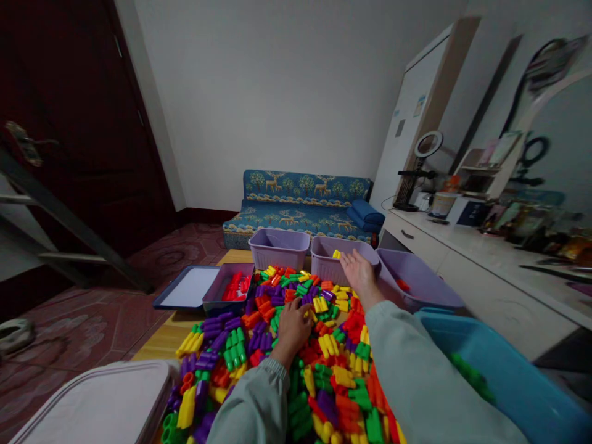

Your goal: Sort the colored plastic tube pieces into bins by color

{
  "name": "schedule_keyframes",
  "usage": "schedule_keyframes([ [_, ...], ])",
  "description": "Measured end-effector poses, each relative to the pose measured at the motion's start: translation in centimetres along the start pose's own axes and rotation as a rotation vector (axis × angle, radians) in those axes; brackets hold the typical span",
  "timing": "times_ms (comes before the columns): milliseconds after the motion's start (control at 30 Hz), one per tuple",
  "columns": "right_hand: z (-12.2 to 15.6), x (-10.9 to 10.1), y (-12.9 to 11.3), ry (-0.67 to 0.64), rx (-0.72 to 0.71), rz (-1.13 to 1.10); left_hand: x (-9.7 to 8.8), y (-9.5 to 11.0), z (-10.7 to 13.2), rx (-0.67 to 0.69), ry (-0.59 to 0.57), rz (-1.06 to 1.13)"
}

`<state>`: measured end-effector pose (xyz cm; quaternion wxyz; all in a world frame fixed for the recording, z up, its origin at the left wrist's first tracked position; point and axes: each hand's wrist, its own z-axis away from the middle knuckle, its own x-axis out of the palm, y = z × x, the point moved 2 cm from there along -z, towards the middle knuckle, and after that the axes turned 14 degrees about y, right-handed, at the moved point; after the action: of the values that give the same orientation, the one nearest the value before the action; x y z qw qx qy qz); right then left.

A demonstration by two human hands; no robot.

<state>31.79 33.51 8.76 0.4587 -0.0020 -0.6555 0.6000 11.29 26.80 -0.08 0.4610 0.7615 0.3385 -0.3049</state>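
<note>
Plastic building blocks in purple, green, yellow, orange and red lie in a large loose heap, each shaped like joined tubes. My left hand reaches into the middle of the heap, fingers curled down and closed at a yellow block, mostly hidden by them. Over the front rim of the middle lilac bin, my right hand is open with its fingers stretched out. A small yellow block shows just off its fingertips, inside the bin's outline; whether they touch is unclear.
Another lilac bin stands left; a third, holding a red piece, stands right. A smaller bin contains red blocks. A blue tub with green pieces is at right, a white lid at front left. Behind stands a sofa.
</note>
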Motion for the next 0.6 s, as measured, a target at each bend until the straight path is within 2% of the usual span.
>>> schedule_keyframes([
  [100,1.8,-2.4,1.7,-0.002,-0.062,0.064,0.0,0.0,0.0,0.000,0.003,-0.002],
  [267,4.8,-7.6,5.5,-0.052,-0.326,0.577,-0.2,0.0,0.3,0.025,0.010,0.014],
  [367,6.5,-9.8,6.9,-0.110,-0.486,0.847,-0.4,0.1,0.4,0.031,0.001,0.010],
  [500,8.3,-10.2,6.7,-0.160,-0.687,1.128,-0.7,0.2,0.4,0.020,0.013,0.016],
  [600,9.1,-9.4,5.7,-0.187,-0.727,1.273,-0.8,0.1,0.4,0.006,0.020,0.025],
])
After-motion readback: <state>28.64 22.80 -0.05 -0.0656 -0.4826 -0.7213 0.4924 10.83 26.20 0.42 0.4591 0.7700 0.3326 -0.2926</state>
